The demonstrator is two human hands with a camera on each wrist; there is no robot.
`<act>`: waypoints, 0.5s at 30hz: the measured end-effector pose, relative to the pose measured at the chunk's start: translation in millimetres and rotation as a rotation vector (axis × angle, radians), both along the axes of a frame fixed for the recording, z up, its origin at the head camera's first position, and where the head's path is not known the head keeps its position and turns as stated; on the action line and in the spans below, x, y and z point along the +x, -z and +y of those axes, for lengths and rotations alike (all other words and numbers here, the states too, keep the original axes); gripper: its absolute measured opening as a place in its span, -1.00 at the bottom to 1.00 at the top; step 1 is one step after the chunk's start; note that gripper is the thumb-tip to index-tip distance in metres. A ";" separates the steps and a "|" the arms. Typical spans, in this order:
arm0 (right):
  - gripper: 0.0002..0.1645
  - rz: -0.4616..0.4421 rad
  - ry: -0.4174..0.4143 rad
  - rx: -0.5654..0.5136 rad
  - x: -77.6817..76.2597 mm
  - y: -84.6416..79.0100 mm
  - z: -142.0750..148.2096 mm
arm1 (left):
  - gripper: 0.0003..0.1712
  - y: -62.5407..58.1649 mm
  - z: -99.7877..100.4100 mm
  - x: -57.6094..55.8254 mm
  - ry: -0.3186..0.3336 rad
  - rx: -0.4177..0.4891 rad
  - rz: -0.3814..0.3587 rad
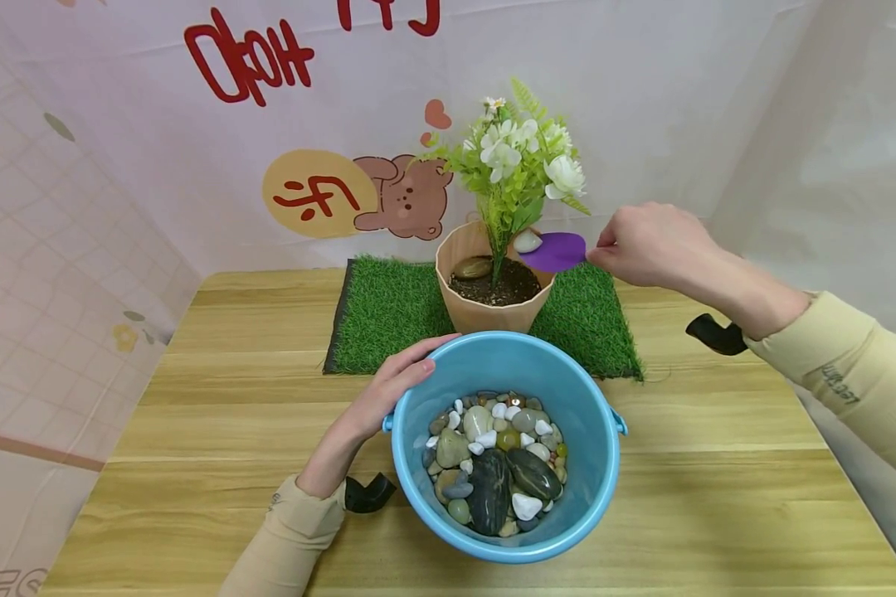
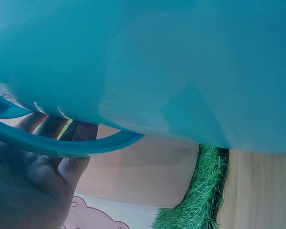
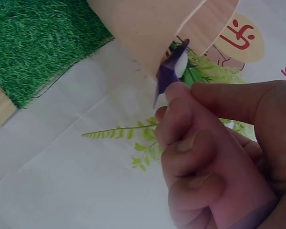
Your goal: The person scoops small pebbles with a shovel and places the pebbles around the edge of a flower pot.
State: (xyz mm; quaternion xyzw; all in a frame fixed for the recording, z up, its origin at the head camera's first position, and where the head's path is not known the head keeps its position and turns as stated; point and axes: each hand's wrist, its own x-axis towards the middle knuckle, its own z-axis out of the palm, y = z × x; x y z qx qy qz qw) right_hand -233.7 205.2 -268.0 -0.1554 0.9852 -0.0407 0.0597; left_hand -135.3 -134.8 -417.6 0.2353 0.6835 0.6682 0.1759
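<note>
My right hand grips the pink handle of a small shovel with a purple blade. On the blade's tip lies a white pebble, over the right rim of a peach flower pot. Dark soil, a brown stone and a plant with white flowers are in the pot. With my left hand I hold the upper left rim of a blue bucket. Its hanging handle crosses in front of that palm in the left wrist view.
Many stones fill the bucket's bottom, among them dark ones and white ones. Under the pot lies a green grass mat on the wooden table. A printed cloth hangs close behind.
</note>
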 end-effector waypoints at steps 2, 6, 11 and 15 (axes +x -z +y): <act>-0.59 -0.015 0.009 0.014 -0.4 -2.4 -4.5 | -0.33 0.1 -0.2 0.0 -0.002 0.000 0.000; -0.56 -0.030 0.014 0.041 -1.8 -6.0 -12.8 | -0.33 -0.1 -0.5 0.2 0.000 0.001 0.001; -0.51 -0.017 0.009 0.070 -4.0 -8.3 -20.9 | -0.33 -0.8 -0.8 0.6 0.005 -0.001 0.009; -0.58 -0.015 0.001 0.117 -5.3 -11.1 -27.3 | -0.33 -0.5 -1.3 0.8 0.008 0.002 0.007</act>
